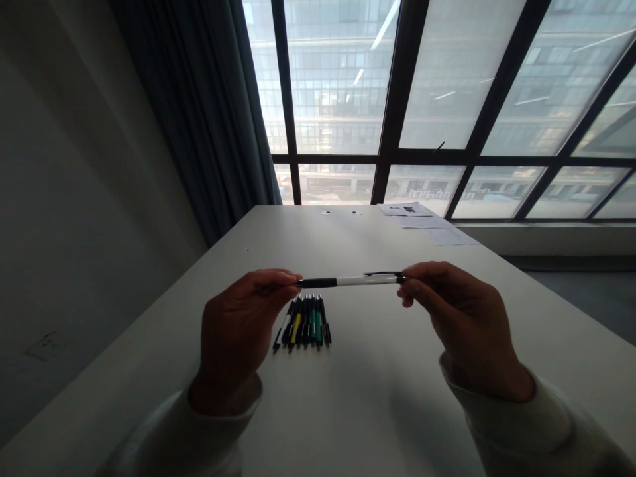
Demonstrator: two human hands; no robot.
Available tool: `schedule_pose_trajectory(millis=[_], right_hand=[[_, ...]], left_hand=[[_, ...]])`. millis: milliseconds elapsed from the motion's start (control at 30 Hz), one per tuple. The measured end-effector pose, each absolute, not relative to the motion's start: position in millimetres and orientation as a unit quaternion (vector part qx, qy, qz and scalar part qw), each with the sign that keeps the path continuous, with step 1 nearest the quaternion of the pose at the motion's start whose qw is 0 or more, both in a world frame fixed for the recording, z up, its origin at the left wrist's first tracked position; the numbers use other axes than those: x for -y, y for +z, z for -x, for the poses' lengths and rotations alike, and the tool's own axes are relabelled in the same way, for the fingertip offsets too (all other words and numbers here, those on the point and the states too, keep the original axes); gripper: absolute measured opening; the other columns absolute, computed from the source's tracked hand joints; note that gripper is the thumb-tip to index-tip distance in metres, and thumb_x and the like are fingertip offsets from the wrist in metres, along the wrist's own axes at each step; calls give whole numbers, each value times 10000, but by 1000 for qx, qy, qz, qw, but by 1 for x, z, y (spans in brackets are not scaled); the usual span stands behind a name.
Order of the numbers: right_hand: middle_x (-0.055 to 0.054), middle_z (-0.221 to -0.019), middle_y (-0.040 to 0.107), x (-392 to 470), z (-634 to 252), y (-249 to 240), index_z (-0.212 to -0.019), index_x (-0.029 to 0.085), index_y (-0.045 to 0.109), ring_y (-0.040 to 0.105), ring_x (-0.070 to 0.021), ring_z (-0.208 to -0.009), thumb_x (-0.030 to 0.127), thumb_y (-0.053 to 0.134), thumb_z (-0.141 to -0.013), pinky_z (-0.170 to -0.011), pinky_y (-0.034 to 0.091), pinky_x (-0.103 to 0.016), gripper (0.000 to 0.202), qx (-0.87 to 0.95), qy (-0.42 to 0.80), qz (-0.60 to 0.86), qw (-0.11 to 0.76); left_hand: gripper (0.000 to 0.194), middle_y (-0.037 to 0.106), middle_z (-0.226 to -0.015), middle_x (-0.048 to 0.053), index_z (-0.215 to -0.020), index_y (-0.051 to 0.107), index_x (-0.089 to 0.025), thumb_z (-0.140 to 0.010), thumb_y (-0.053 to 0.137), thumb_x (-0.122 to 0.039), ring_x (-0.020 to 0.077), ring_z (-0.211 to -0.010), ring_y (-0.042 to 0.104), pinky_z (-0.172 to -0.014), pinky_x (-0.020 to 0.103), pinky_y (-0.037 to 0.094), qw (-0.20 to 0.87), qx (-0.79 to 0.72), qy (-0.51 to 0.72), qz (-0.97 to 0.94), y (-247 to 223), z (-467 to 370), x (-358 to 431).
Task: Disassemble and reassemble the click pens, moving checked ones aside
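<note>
A white pen with a black grip (350, 281) is held level above the table between both hands. My left hand (243, 321) pinches its tip end between thumb and fingers. At the other end, by the clip, my right hand (464, 318) pinches the pen the same way. Below and just right of my left hand, a row of several pens (304, 324) lies side by side on the white table (358, 411); most are black, with yellow, green and white parts among them.
Printed papers (417, 217) lie at the table's far right edge. Two small round fittings (326, 212) sit near the far edge. Beyond are large windows (338, 99), a dark curtain (199, 99) on the left and a wall (64, 232) with a socket plate.
</note>
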State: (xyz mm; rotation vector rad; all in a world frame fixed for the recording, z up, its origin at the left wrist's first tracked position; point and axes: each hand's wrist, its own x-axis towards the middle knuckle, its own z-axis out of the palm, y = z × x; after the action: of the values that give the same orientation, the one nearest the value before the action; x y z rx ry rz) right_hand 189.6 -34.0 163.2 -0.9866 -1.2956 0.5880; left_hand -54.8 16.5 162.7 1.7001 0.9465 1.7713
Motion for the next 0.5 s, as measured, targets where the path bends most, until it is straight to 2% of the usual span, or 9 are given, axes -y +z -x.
schedule_pose_trajectory(millis=[300, 500], right_hand=[[-4, -748, 674, 32, -188, 165, -910, 221, 701, 617, -131, -690, 276, 690, -891, -632, 520, -245, 59, 582, 277, 433, 630], [3, -745, 647, 30, -192, 160, -904, 219, 690, 578, -122, -662, 304, 683, -900, -607, 491, -247, 86, 581, 291, 436, 623]], left_hand=[[6, 726, -853, -8, -831, 697, -202, -829, 693, -198, 142, -833, 691, -771, 224, 572, 171, -378, 628, -658, 157, 52, -15], [30, 718, -863, -3, -867, 681, -202, -866, 668, -229, 136, -807, 684, -711, 207, 556, 128, -359, 601, -702, 152, 57, -20]])
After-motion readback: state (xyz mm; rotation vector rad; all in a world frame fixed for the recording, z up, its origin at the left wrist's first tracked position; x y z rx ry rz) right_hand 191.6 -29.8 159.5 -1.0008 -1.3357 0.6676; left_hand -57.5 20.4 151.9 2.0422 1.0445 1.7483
